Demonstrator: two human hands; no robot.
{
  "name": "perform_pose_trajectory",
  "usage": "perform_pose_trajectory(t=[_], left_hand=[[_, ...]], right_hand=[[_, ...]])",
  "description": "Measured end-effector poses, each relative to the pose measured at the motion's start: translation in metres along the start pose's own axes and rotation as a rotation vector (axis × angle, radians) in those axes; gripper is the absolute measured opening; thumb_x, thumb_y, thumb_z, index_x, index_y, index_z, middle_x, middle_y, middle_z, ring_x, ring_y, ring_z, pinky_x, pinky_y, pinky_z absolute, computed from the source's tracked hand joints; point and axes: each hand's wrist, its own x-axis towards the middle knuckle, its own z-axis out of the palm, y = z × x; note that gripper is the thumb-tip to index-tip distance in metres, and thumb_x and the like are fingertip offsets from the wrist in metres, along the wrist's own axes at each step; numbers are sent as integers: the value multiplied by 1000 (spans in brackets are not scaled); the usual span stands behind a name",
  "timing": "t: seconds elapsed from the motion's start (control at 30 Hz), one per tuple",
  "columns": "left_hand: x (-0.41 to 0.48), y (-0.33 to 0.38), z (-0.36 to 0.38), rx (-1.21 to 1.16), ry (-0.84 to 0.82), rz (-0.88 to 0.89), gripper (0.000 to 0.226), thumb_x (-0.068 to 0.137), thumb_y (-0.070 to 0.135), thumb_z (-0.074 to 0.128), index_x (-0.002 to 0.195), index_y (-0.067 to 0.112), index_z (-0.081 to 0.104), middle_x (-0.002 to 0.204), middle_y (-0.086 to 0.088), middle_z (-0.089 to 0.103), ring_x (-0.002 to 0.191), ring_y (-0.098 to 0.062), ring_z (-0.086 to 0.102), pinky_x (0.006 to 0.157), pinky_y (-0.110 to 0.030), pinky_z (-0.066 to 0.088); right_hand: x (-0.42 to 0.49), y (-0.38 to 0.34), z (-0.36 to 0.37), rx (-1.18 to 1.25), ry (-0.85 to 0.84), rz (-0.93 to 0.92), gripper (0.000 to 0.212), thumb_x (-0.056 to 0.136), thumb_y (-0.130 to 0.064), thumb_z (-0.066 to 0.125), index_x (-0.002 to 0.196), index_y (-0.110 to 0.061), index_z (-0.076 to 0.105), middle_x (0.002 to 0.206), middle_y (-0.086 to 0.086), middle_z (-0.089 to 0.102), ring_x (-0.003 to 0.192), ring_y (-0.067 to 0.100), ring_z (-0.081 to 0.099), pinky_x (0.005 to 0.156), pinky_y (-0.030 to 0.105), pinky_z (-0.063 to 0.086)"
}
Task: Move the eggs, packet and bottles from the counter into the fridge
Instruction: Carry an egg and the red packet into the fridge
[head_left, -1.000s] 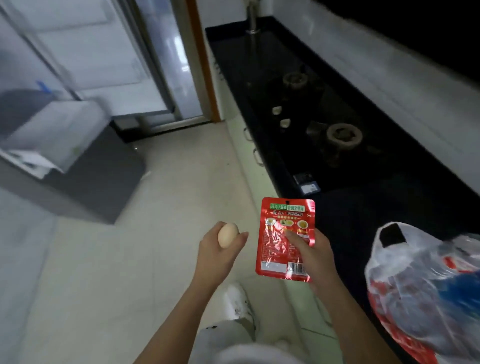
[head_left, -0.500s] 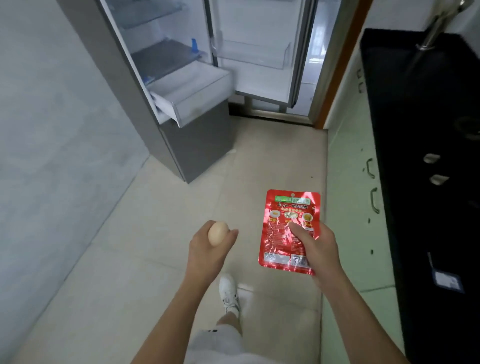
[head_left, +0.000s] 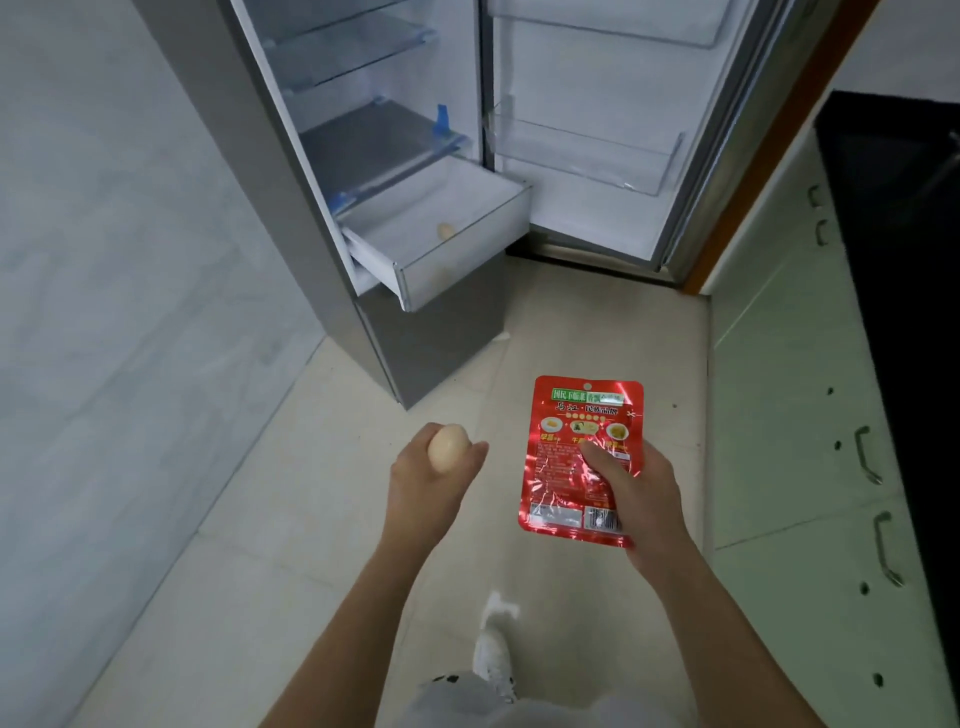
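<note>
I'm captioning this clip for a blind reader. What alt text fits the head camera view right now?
Seen from above, a person's left hand holds an egg and the right hand a red packet, facing an open fridge. Its pulled-out drawer already holds another egg; the shelves look bare.

Two eggs: one held (head_left: 448, 453), one in the fridge drawer (head_left: 445, 230) (pulled open); one red packet (head_left: 582, 457).

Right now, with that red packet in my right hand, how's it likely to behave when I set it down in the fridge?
The red packet looks flat and thin with crinkled foil, so it will probably flop rather than stand. The right hand holds it by one side, which suggests it is light. Its glossy surface may slide in the open drawer.
</note>
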Motion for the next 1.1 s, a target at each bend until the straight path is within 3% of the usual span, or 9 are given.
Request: perform_pose_trajectory(t=[0.23, 0.33, 0.4, 0.6, 0.77, 0.93, 1.1], left_hand=[[66, 7, 9, 47, 42, -17, 23, 84, 40, 74, 90, 25, 59, 82, 6, 61, 72, -13, 62, 56, -20, 49], [98, 14, 17, 72, 66, -22, 23, 84, 40, 74, 91, 24, 58, 81, 7, 61, 72, -11, 61, 54, -15, 47], [122, 19, 24, 63, 82, -22, 24, 83, 40, 74, 92, 23, 59, 82, 5, 61, 72, -11, 61, 54, -15, 45], [208, 52, 60, 32, 150, -23, 24, 82, 42, 74, 94, 26, 61, 84, 5, 62, 73, -12, 63, 50, -14, 49], [274, 96, 91, 7, 206, -6, 22, 83, 37, 75, 92, 27, 59, 84, 7, 60, 74, -12, 61, 55, -18, 50], [323, 114, 104, 10, 280, -24, 23, 84, 36, 75, 92, 22, 59, 82, 2, 60, 70, -12, 60, 50, -12, 47], [348, 113, 105, 1, 343, -92, 21, 85, 36, 73, 93, 22, 60, 83, 1, 62, 69, -14, 62, 51, -13, 49]], right_hand=[[69, -19, 21, -7, -10, 35, 24, 88, -31, 74, 111, -30, 65, 102, -2, 78, 87, 24, 77, 87, 54, 59], [106, -32, 29, 7, -36, 30, 22, 89, -28, 73, 110, -30, 65, 101, -1, 78, 84, 23, 77, 81, 48, 61], [134, -43, 34, 2, -55, 21, 19, 90, -27, 72, 107, -31, 64, 100, -1, 78, 82, 21, 77, 77, 44, 61], [237, -88, 42, -83, -134, -12, 22, 90, -35, 71, 110, -31, 63, 101, -3, 77, 88, 22, 76, 88, 54, 59], [324, -137, 44, -130, -230, -35, 24, 90, -38, 70, 112, -31, 64, 102, -2, 77, 89, 22, 76, 89, 55, 58], [390, -165, 57, -141, -308, -31, 15, 90, -33, 70, 104, -32, 64, 96, -2, 76, 81, 21, 76, 81, 46, 61], [430, -176, 76, -158, -373, 17, 18, 90, -31, 70, 107, -27, 66, 95, 0, 77, 76, 20, 77, 71, 38, 60]])
